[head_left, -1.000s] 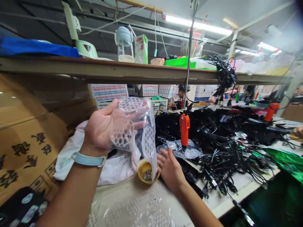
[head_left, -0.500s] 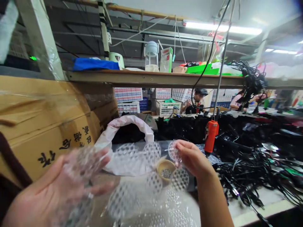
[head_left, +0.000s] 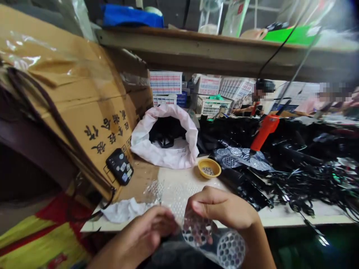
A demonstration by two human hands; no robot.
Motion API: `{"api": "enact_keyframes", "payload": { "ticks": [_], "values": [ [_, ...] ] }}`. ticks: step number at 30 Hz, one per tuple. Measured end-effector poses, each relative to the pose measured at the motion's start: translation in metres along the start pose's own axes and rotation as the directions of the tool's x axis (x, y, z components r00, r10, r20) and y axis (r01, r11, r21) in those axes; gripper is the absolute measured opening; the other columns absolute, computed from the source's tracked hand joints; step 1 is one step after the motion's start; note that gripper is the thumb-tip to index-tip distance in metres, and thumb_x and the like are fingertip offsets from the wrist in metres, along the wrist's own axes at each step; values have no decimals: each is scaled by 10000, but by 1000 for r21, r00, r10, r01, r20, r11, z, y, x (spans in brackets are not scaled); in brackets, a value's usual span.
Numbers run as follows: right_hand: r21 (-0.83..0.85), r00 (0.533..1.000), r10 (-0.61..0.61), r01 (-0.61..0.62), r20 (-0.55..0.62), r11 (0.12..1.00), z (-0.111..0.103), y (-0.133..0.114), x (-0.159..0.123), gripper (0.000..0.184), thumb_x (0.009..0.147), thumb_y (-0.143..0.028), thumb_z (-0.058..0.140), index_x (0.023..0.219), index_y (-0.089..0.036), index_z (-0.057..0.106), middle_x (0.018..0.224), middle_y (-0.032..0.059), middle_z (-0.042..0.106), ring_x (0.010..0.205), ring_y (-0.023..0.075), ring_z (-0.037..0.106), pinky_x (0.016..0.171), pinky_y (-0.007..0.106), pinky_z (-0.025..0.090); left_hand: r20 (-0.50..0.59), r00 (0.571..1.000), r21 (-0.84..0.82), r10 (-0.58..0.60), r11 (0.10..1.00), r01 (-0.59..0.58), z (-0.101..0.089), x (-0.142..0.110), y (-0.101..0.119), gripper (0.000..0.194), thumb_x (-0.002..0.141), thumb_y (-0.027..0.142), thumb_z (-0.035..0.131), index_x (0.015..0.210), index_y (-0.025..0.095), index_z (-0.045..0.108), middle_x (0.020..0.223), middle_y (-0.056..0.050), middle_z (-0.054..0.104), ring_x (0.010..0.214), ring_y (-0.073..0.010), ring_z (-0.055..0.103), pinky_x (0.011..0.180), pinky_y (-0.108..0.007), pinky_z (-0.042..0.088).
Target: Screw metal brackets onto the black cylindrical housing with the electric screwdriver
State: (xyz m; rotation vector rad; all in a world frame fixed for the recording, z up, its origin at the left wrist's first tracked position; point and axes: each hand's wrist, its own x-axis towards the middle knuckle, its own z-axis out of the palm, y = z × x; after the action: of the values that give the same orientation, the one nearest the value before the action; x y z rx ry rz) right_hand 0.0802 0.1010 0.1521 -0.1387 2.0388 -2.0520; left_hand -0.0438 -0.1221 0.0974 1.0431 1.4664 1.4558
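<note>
My right hand (head_left: 221, 209) is closed, thumb over fingers, on a clear plastic sheet with round honeycomb patches (head_left: 231, 248) that hangs below it. To its left, my left hand (head_left: 148, 231) has its fingers curled in at the sheet's left edge; motion smears the fingertips. Beyond the hands, more clear honeycomb plastic (head_left: 176, 198) lies on the table. A yellow bowl (head_left: 214, 165) of small metal pieces stands past my right hand. Behind it sits a white bag (head_left: 137, 140) with a rolled rim and black items inside.
A cardboard box (head_left: 78, 112) stands at left, with a phone (head_left: 120, 167) against it. At right hangs an orange electric screwdriver (head_left: 265, 130) above black parts and cables (head_left: 305, 186). A shelf (head_left: 179, 46) crosses overhead. A person (head_left: 259, 97) is at work farther back.
The view has tilted down. Both hands have come lower and closer together. My left hand, earlier spread under clear plastic, now has curled fingers; the right keeps hold of clear honeycomb plastic.
</note>
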Motion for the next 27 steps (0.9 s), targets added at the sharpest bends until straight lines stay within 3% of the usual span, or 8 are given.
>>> {"api": "enact_keyframes", "payload": {
  "ticks": [5,7,9,10,12,15,20,27],
  "values": [
    [-275,966,-67,-5,-250,961,1,-1,7,535,906,-655,518,695,-164,546,597,4,552,512,98,498,465,204,350,-169,985,185,32,983,-1,40,30,17,269,947,448,568,909,201,667,831,-31,736,801,-179,727,709,-219,573],
    [-530,768,-325,-22,-552,848,5,0,0,414,921,-558,566,747,-182,557,691,23,584,637,131,529,562,234,390,-331,923,313,197,945,-90,50,35,13,226,955,389,554,858,211,654,731,-4,718,665,-158,724,595,-185,566],
    [-681,447,-575,-114,-686,724,12,2,-10,307,916,-462,615,761,-205,553,720,24,590,670,145,528,589,250,391,-436,779,535,450,826,-178,55,34,7,105,940,293,585,901,235,663,725,26,731,606,-127,716,577,-147,563],
    [-703,378,-620,-131,-687,699,17,4,-15,290,915,-437,625,744,-214,551,698,19,585,644,145,526,568,252,390,-438,690,656,576,730,-193,57,34,5,69,924,235,609,952,244,672,759,35,750,614,-111,719,613,-128,568],
    [-696,471,-594,-61,-652,715,29,9,-19,269,903,-415,650,728,-226,576,645,5,578,572,138,530,513,247,403,-330,572,838,751,512,-188,59,32,3,222,887,133,647,1086,227,675,884,17,785,718,-101,742,757,-109,569],
    [-547,657,-477,115,-584,829,46,19,-13,145,875,-382,696,893,-242,665,764,19,673,660,155,638,588,235,515,-179,553,902,814,360,-239,62,34,3,414,858,20,630,1254,142,630,1129,-68,763,1025,-150,723,948,-163,545],
    [-252,566,-334,221,-754,942,57,35,5,137,879,-336,693,967,-230,700,908,65,712,817,186,691,734,261,574,-195,604,864,773,427,-268,66,37,5,549,857,-40,553,1366,166,564,1306,-48,685,1218,-156,628,1030,-217,530],
    [-128,550,-248,246,-797,961,55,32,4,149,867,-387,705,861,-242,740,834,63,725,730,197,685,692,299,562,-288,600,764,746,557,-325,72,40,8,551,849,-24,542,1331,235,611,1296,14,690,1131,-144,675,996,-220,559]
  ]
}}
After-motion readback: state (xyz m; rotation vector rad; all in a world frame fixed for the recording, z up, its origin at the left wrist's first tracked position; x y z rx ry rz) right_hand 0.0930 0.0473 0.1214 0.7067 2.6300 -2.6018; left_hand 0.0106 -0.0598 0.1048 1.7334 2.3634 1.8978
